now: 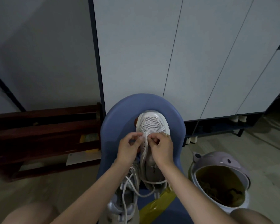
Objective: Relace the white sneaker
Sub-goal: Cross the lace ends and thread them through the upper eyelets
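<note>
Woven cloth lace (145,143) pinched between fingers (140,135); just beyond, mesh toe panel (150,123) edged in smooth glossy leather; beneath, matt blue plastic stool (115,117); dark wooden rack (44,126) far left.

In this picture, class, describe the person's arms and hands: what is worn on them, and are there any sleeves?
Both forearms are bare, with no sleeves in view. The right hand wears a gold-coloured ring on one finger. The left hand shows no ring, watch or glove.

White mesh-toed sneaker (152,125) on blue chair, seemingly unlaced, white lace (144,154) trailing
</note>
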